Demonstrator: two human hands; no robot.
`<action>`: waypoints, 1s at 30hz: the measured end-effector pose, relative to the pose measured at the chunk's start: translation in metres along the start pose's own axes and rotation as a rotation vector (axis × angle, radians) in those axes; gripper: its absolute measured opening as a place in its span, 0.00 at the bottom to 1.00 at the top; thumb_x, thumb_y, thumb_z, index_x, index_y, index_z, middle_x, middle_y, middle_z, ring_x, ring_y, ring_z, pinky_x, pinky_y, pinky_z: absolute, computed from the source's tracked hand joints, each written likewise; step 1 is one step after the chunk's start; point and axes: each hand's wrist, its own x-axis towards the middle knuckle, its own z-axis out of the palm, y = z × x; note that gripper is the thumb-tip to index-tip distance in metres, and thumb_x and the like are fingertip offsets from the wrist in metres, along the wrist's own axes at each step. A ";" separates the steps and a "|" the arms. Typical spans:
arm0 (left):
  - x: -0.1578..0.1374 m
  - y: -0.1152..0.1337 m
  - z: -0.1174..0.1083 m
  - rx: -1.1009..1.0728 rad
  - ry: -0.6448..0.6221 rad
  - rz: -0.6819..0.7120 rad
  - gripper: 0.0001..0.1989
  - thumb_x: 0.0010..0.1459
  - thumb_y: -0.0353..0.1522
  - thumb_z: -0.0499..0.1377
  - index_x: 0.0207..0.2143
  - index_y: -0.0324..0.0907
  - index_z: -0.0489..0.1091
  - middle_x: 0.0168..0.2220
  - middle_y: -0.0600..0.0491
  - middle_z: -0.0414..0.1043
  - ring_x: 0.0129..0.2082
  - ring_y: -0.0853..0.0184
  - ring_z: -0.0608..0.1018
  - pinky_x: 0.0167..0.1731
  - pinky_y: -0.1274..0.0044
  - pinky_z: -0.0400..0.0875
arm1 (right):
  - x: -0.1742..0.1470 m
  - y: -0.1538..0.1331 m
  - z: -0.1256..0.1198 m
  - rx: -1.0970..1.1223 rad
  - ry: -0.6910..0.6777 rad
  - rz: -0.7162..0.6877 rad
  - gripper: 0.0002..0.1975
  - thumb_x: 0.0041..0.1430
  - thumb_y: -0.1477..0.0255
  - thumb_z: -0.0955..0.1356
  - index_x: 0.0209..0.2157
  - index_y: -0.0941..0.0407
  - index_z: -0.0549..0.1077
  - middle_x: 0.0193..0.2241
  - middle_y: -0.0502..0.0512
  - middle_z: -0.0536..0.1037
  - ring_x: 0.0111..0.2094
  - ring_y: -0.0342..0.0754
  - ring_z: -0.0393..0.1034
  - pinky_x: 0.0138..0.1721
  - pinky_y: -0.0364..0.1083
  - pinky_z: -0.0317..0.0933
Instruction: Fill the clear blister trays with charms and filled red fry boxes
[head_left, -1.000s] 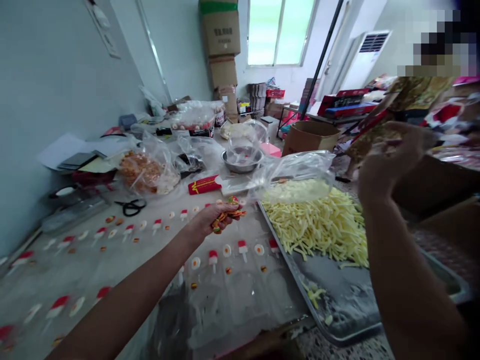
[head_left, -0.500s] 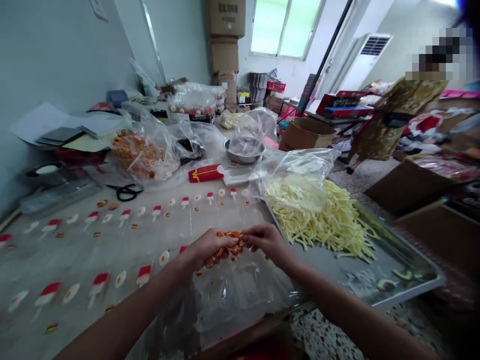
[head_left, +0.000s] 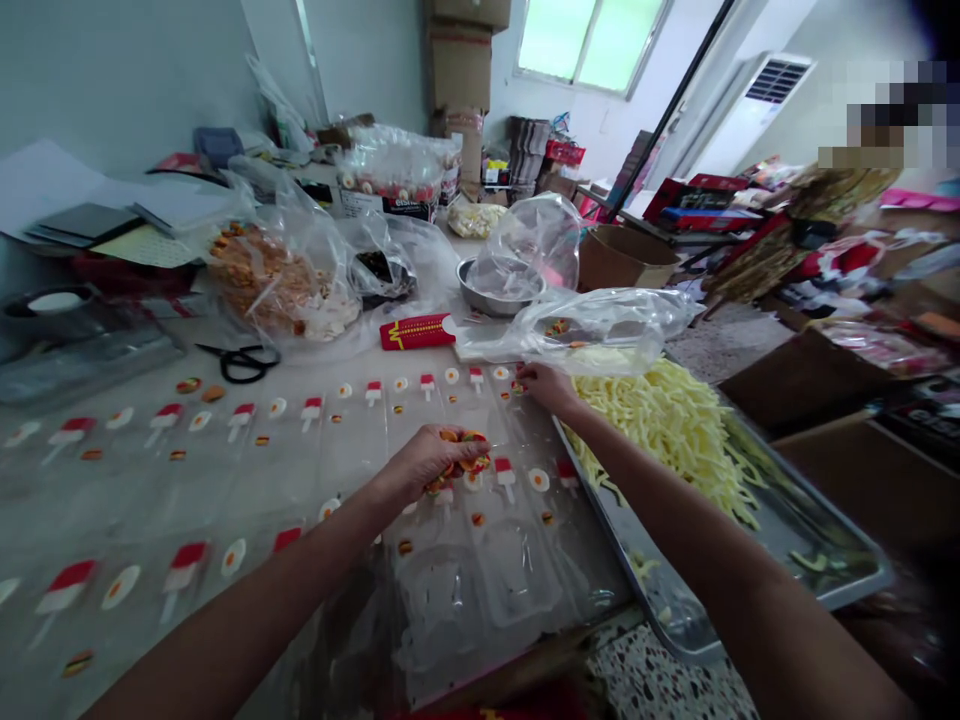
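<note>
My left hand (head_left: 431,460) is closed around a bunch of small red, orange and green pieces (head_left: 472,455), held above the sheet of clear plastic pouches (head_left: 345,470). My right hand (head_left: 546,388) reaches to the right end of the far row, fingers pinched at a small red-and-green piece (head_left: 518,386) close to the plastic. Miniature red-and-white popsicles (head_left: 504,478), fried eggs (head_left: 538,480) and burgers (head_left: 478,519) lie in rows across the pouches. A flat piece like those in my left hand (head_left: 189,384) lies at the far left.
A metal tray (head_left: 847,580) heaped with pale yellow strips (head_left: 667,420) stands at right, partly under a clear bag (head_left: 607,325). Behind the rows are black scissors (head_left: 240,362), a red fries sleeve (head_left: 416,332), a bag of orange pieces (head_left: 262,285) and a metal bowl (head_left: 487,295). A person (head_left: 802,220) stands beyond.
My right hand has left my left hand and moved away and to the right, to the far row. My left hand keeps its bunch. The whole view has shifted slightly.
</note>
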 end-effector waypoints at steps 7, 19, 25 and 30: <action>0.023 0.011 -0.008 0.026 0.083 0.034 0.21 0.42 0.43 0.73 0.33 0.39 0.76 0.26 0.54 0.76 0.19 0.76 0.66 0.17 0.82 0.50 | 0.000 0.005 0.009 -0.074 0.013 -0.064 0.09 0.58 0.72 0.68 0.35 0.58 0.81 0.36 0.59 0.82 0.38 0.52 0.73 0.38 0.45 0.59; 0.055 0.020 -0.018 0.114 0.125 0.180 0.13 0.43 0.36 0.72 0.27 0.38 0.76 0.24 0.54 0.74 0.21 0.74 0.70 0.22 0.81 0.59 | -0.030 -0.044 0.021 1.006 -0.429 -0.146 0.21 0.44 0.55 0.77 0.33 0.59 0.82 0.24 0.52 0.78 0.24 0.42 0.68 0.28 0.41 0.61; 0.044 0.024 -0.036 0.108 0.220 0.015 0.14 0.50 0.40 0.67 0.35 0.39 0.77 0.28 0.51 0.77 0.18 0.76 0.66 0.16 0.82 0.51 | -0.013 -0.041 0.041 0.662 -0.159 -0.093 0.16 0.54 0.59 0.72 0.32 0.60 0.80 0.23 0.54 0.79 0.23 0.43 0.69 0.25 0.41 0.62; 0.033 0.023 -0.060 0.068 0.214 -0.018 0.19 0.49 0.41 0.69 0.40 0.40 0.76 0.31 0.51 0.78 0.16 0.78 0.64 0.14 0.84 0.46 | 0.011 -0.053 0.055 0.406 -0.003 -0.100 0.08 0.53 0.69 0.72 0.29 0.60 0.80 0.23 0.54 0.78 0.26 0.46 0.69 0.29 0.43 0.57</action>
